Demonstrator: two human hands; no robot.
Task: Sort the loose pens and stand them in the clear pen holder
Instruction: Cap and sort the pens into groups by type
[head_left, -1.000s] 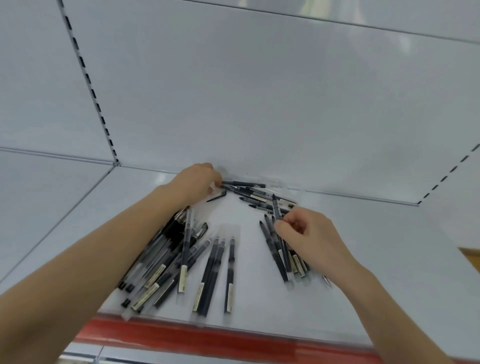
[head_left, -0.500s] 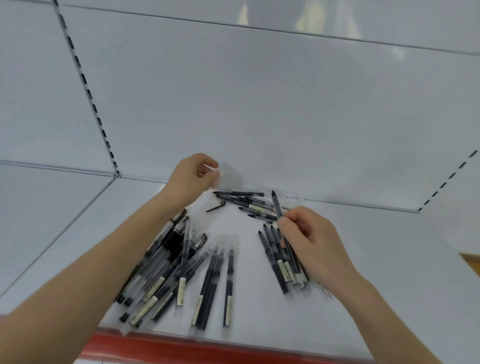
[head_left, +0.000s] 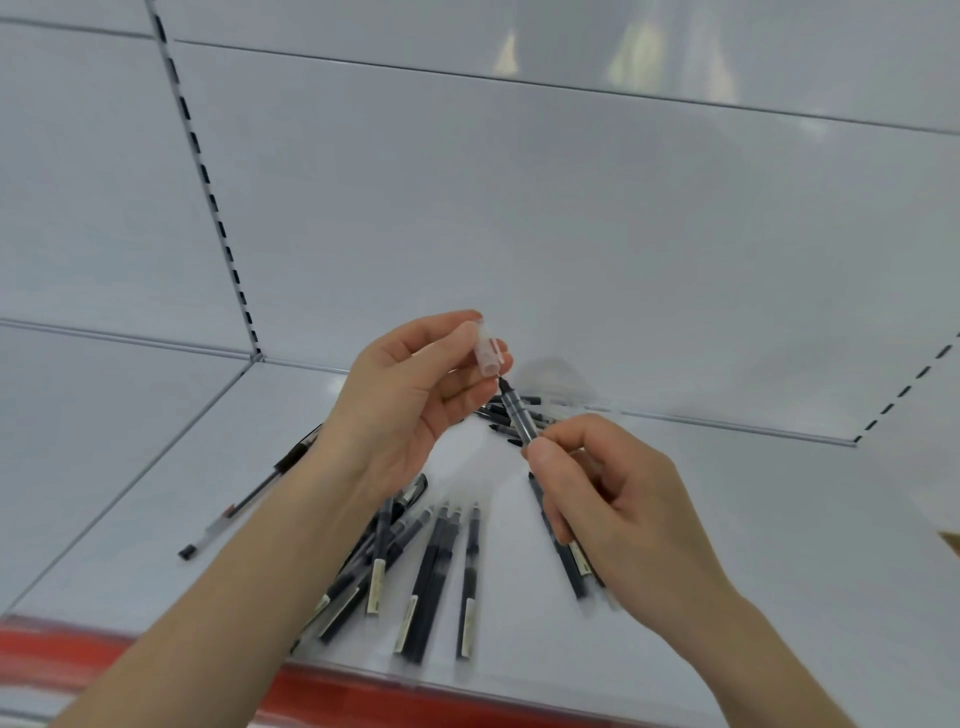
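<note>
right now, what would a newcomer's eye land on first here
The two hands meet mid-frame above the shelf: the left hand pinches a clear cap, and the right hand grips a dark pen with its tip pointing up at the cap. Below them, loose pens lie scattered on the white shelf, whose front edge carries a red strip.

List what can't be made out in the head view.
All head view.
- Pen holder: not in frame.
- Left pile: partly under the left forearm; count unclear.
- Pens by the right hand: mostly covered by it.
- Held pen: lower half inside that hand.
- Cap in left hand: top behind fingers.
- Labels: motion-blurred, unreadable.
</note>
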